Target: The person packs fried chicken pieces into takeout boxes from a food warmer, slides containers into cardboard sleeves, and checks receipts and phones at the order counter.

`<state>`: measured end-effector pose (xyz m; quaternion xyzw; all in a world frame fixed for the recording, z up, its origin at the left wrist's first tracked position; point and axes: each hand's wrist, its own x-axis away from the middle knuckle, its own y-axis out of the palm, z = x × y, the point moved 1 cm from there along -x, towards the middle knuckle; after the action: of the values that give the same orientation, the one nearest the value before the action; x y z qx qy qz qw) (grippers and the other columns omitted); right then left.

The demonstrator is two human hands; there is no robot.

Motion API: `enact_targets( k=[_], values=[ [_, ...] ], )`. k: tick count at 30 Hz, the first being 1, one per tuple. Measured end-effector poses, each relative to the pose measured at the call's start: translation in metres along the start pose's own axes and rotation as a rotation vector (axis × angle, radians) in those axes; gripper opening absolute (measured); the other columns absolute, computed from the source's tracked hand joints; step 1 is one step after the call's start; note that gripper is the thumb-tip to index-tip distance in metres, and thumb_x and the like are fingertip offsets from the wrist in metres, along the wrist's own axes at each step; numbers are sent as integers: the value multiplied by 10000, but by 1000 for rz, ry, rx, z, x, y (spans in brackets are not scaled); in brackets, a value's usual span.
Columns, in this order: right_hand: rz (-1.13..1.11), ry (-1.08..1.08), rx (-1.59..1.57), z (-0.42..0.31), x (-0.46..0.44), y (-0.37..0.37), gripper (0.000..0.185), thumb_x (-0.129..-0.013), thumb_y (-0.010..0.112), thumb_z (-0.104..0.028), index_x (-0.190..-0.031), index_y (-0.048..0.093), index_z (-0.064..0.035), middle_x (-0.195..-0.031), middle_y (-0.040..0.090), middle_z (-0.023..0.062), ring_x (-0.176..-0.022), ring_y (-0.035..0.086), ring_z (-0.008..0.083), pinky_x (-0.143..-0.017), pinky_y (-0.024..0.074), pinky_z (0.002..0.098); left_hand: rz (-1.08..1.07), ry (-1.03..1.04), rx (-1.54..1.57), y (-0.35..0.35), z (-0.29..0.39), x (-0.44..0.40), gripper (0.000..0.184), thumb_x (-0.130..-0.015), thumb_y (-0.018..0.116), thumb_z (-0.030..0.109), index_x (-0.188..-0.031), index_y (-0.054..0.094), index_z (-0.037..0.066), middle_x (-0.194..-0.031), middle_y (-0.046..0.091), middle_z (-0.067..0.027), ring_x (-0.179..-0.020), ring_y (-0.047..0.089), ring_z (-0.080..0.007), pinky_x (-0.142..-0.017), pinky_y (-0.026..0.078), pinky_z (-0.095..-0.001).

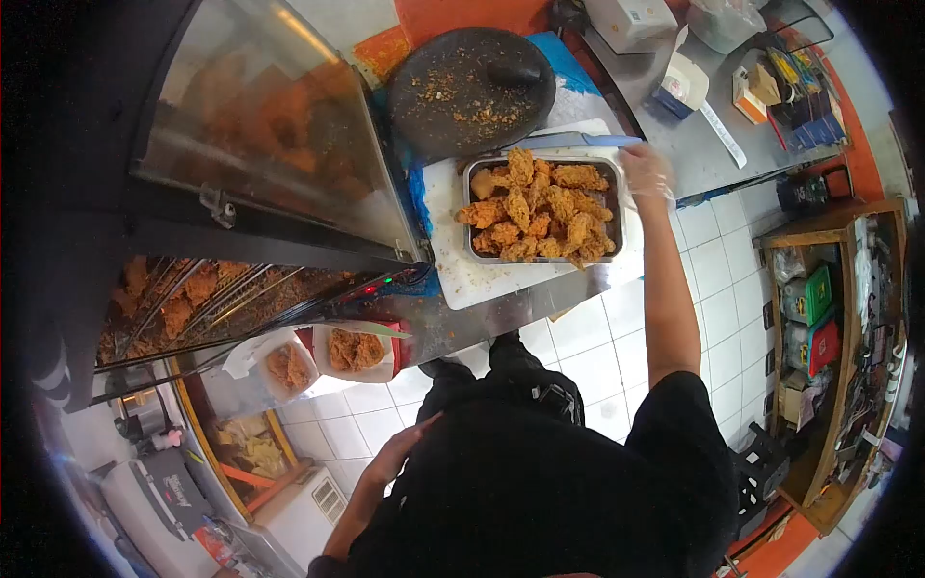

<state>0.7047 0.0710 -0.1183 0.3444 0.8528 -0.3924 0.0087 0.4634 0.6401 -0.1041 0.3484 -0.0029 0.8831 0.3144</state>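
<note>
The right hand (647, 173), in a clear plastic glove, is at the far right corner of a metal tray (620, 217) heaped with pieces of fried chicken (540, 207). Its fingers meet the end of the blue handle of a knife (588, 141); blur and the glove obscure them, so whether they are closed on it cannot be determined. The left hand (403, 451) lies against the left side of the black shirt (549, 472), its fingers partly hidden; how far it is open cannot be told, and no object is visible in it. The tray rests on a white cutting board (472, 284), with the knife lying along its far side. Farther off and to the left stands a dark, shallow mortar (438, 96) strewn with crumbs, a pestle (515, 72) resting in it. Near and to the left of the board, two open boxes hold fried chicken, the left box (252, 349) beside the right box (383, 364). A glass-fronted cabinet (260, 125) containing more chicken occupies the left.
</note>
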Motion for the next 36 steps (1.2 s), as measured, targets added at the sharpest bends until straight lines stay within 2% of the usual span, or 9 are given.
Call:
enact_targets(
  k=[4,6,8,11,18,24,26,30,36],
  values=[
    [-384,-455,-115,-132,47,22,258,-789,652,-277,-991,706,-126,-896,685,127,-834,650,280,-751,508,366,434,92,181,-49,-105,53,495,-931,491,389,-1235,540,2,-1159,632,-144,-1033,619,-240,-910,467,-364],
    [-698,-766,280,-191,68,29,242,-771,651,-275,-965,712,-143,-898,682,101,-865,647,270,-746,506,366,751,-92,83,-97,-223,64,367,-891,561,324,-1140,594,56,-1043,674,-98,-921,648,-233,-802,500,-349],
    [-800,-1064,532,-183,83,83,203,-765,640,-280,-903,722,-156,-852,682,79,-839,651,252,-713,506,370,760,-120,-21,-119,-287,67,343,-889,565,316,-1125,608,71,-1033,678,-95,-912,652,-240,-797,504,-349],
    [-780,-841,719,-143,97,174,183,-777,634,-262,-884,729,-149,-865,689,65,-860,658,241,-688,509,360,593,105,-938,-142,-389,61,276,-881,577,291,-1081,648,115,-1005,688,-88,-888,664,-260,-781,514,-348],
    [-821,-835,852,-194,88,121,155,-736,669,-170,-877,727,-139,-888,692,83,-884,665,262,-700,518,354,621,-224,-629,-104,-358,33,301,-837,622,266,-1071,662,82,-1038,678,-139,-975,653,-288,-829,514,-365],
    [-763,-247,-31,-183,55,83,216,-710,628,-87,-919,656,-42,-897,674,126,-795,644,234,-711,499,331,695,-207,-523,-101,-305,38,316,-834,624,230,-1099,655,60,-1008,692,-146,-951,666,-271,-821,516,-358],
    [-808,-186,-199,-162,39,82,229,-731,625,-74,-956,642,-32,-932,669,112,-796,634,206,-716,502,306,638,-234,-770,-105,-290,39,326,-833,610,188,-1123,647,45,-980,700,-152,-899,677,-255,-788,522,-342],
    [-657,-191,-834,-129,26,73,290,-766,605,-12,-1054,608,-43,-907,629,55,-744,563,121,-641,468,252,718,-252,-490,-111,-262,47,324,-838,582,176,-1097,643,-9,-904,697,-162,-827,670,-215,-761,515,-319],
    [-472,191,-890,-99,20,45,314,-824,612,-74,-1137,590,-62,-947,609,45,-853,568,132,-712,465,262,710,-240,-554,-113,-252,40,327,-841,580,197,-1102,644,10,-982,689,-167,-934,660,-281,-817,510,-353]
  ],
)
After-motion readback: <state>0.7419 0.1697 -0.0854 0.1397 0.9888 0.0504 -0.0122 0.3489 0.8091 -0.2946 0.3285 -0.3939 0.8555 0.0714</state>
